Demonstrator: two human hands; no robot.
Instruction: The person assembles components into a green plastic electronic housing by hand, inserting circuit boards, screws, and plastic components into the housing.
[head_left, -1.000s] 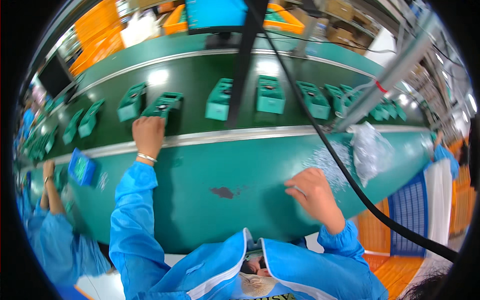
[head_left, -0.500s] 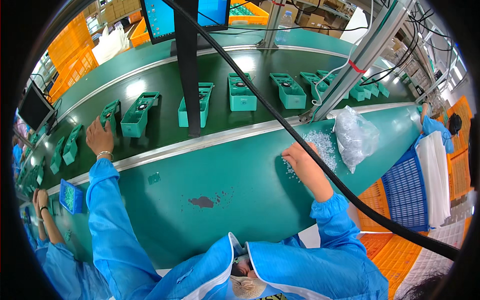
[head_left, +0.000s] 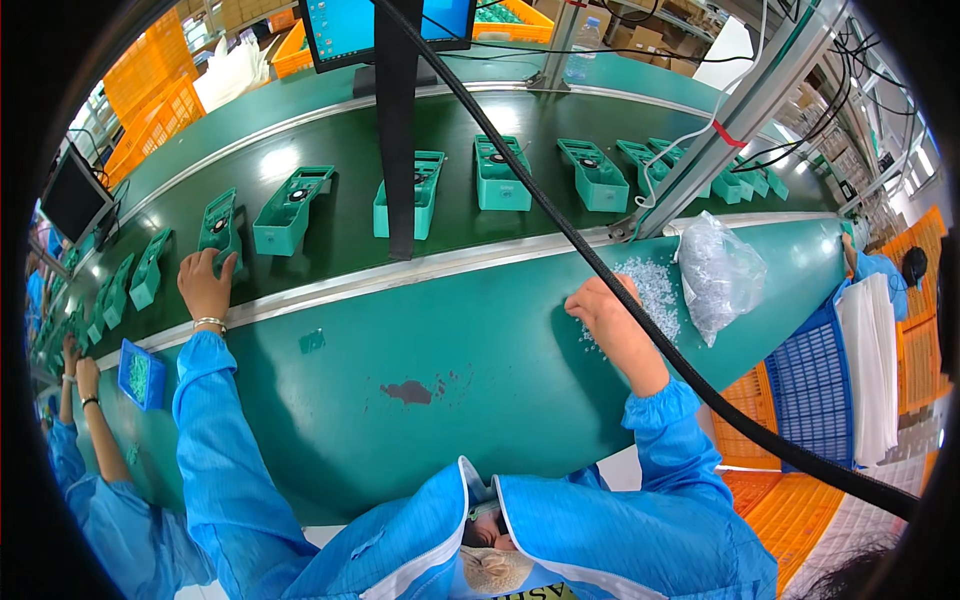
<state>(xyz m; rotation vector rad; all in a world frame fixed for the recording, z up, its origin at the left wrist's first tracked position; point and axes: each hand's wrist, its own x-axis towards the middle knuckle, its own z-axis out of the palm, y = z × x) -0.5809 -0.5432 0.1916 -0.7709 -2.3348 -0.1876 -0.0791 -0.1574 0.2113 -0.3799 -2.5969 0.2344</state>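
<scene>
On the dark green belt at the left stands a green plastic housing, long and open-topped, with a round black part inside. My left hand has its fingers and thumb closed on its near end. Farther right, my right hand is above the bench at the left edge of a spread of small clear plastic pieces. Its thumb and fingers are pinched together, and whatever they hold is too small to make out. A clear bag full of similar pieces lies beside that spread.
More green housings line the belt. A metal post and black cable cross the view. A blue tray of small green parts is near a co-worker's hands at left. Blue crate at right.
My left hand has drawn back toward me, and the housing at it has shifted nearer, away from its right-hand neighbour. My right hand stays pinched at the clear pieces. The view has shifted slightly.
</scene>
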